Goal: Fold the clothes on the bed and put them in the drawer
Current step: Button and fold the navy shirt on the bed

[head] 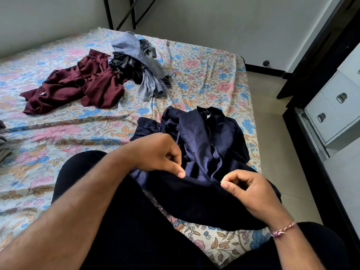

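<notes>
Navy garment (pixel 202 137) lies crumpled near the bed (pixel 224 75) edge; left hand (pixel 159 152) and right hand (pixel 251 191) pinch its hem.

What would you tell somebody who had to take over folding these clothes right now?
Left hand: pinching the near edge of the crumpled navy blue garment.
Right hand: pinching the same edge further right.
That garment lies bunched on the floral bedsheet, partly over the person's lap.
The rumpled maroon garment and the grey and dark striped pile of clothes lie further back on the bed, unfolded.
The white drawers with metal handles stand to the right, closed.
Done: nothing folded that shows.
Left: fold all three lots, then put them in a drawer.
</notes>
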{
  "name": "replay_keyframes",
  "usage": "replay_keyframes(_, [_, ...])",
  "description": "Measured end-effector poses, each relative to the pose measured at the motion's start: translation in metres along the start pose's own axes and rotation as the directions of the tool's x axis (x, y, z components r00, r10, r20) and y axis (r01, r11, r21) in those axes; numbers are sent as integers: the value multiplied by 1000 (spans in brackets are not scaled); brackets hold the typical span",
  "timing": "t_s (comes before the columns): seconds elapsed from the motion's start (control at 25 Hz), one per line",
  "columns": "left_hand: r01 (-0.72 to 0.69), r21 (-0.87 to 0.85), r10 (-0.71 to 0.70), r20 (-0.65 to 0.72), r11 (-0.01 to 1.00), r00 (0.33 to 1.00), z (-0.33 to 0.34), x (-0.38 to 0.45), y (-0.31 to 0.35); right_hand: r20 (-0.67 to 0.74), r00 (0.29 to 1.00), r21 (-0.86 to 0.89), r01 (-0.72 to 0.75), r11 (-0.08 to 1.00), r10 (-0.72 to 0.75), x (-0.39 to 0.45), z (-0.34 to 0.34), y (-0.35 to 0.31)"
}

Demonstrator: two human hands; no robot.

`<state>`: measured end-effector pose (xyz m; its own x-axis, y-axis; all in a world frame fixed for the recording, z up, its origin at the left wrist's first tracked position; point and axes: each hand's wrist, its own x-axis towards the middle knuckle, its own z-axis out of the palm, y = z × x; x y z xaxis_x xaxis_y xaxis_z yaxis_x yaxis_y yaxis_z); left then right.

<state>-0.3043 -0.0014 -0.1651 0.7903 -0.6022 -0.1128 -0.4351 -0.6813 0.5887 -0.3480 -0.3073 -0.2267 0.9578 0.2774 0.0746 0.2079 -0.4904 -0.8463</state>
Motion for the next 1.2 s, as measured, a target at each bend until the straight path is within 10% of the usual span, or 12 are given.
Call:
replay_keyframes(0.16, [-28, -2, 28, 148, 1000, 989, 12, -6, 1, 54, 999, 37, -8, 999, 6, 1, -12, -11])
replay_keyframes(0.32, [-151, -52, 128, -316, 987, 940, 6, -8, -18, 193, 976, 48, -114, 992, 103, 9, -31, -19])
replay_keyframes(0.52, [-168, -12, 81, -838, 986, 540, -18, 8, -2, -106, 992, 211, -39, 977, 63, 39, -50, -58])
replay_keyframes(0.76, [-174, 408, 435, -883, 896, 174, -64, -5, 48, -100, 993, 582, 105, 806, -57, 56, -43, -151])
replay_keyframes(1.2, [-298, 467, 529, -830, 833, 175, -17, -4, 58, -127, 990, 595, 132, 793, -69, 49, -12, -178])
